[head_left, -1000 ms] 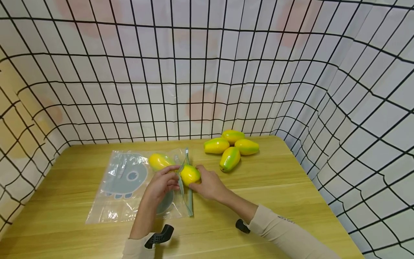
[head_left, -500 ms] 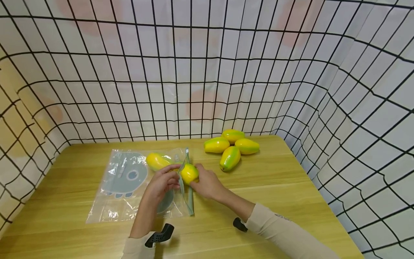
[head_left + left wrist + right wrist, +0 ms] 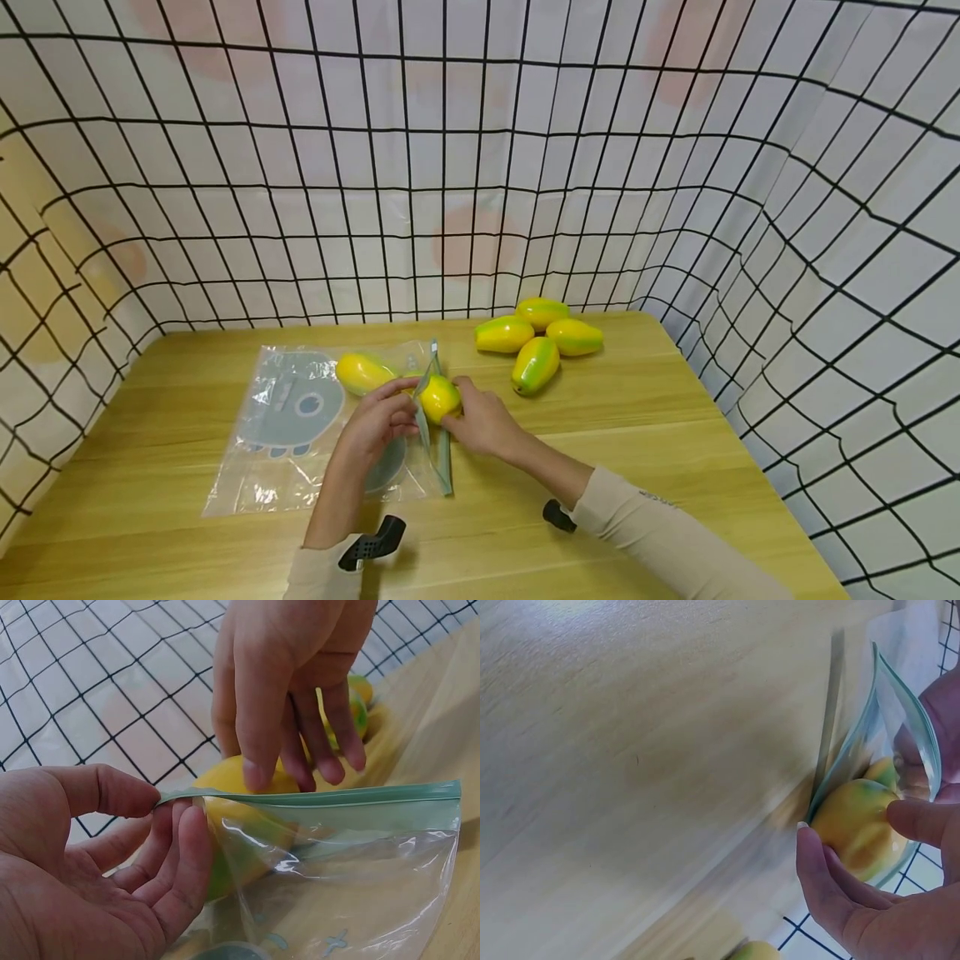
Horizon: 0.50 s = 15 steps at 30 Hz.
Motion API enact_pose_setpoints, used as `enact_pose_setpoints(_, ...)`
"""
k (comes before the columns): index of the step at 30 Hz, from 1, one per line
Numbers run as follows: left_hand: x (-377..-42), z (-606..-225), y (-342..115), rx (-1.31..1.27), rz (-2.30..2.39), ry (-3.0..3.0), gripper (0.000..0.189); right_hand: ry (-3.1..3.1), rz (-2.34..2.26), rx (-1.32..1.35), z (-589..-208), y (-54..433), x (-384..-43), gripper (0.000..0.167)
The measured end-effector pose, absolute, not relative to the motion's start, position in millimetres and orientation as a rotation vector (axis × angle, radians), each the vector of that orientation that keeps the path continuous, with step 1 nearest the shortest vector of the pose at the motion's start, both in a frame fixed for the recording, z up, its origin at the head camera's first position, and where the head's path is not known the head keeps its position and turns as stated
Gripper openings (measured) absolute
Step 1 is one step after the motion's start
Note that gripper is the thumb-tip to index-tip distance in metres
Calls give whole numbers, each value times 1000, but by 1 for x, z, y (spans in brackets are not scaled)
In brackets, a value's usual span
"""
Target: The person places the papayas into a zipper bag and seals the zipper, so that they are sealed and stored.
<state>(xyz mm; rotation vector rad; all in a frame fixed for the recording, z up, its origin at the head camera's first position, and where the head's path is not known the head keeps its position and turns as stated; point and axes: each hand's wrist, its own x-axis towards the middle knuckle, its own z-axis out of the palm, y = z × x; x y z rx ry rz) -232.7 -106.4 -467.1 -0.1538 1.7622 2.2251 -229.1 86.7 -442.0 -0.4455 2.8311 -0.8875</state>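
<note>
A clear zip bag (image 3: 258,487) with a grey-blue cartoon print and a green zip strip lies flat, its mouth facing right. My left hand (image 3: 375,423) pinches the upper edge of the mouth between thumb and fingers, which holds it apart. In my right hand (image 3: 486,421) is a yellow-green papaya (image 3: 438,398), gripped at its right end by the thumb and fingers; its far end is inside the mouth. Another papaya (image 3: 362,372) lies within the bag, partly behind the left hand. The right wrist view shows the held papaya (image 3: 859,829) between the green strips.
Several loose papayas (image 3: 536,365) sit grouped on the wooden table (image 3: 637,433) at the back right. Black wire mesh (image 3: 465,192) stands along the back and both sides. Each wrist carries a black camera mount (image 3: 372,546).
My right hand has shifted slightly left, pushing the held papaya further into the bag mouth. The papaya inside has slid a little left. The left hand keeps its hold.
</note>
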Motion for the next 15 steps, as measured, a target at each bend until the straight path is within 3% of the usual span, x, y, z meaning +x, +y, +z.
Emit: enact_pose_setpoints(15, -233, -467, -105, -155, 2234, 1765, 50, 2730, -1044, -367, -436, 92, -229, 53)
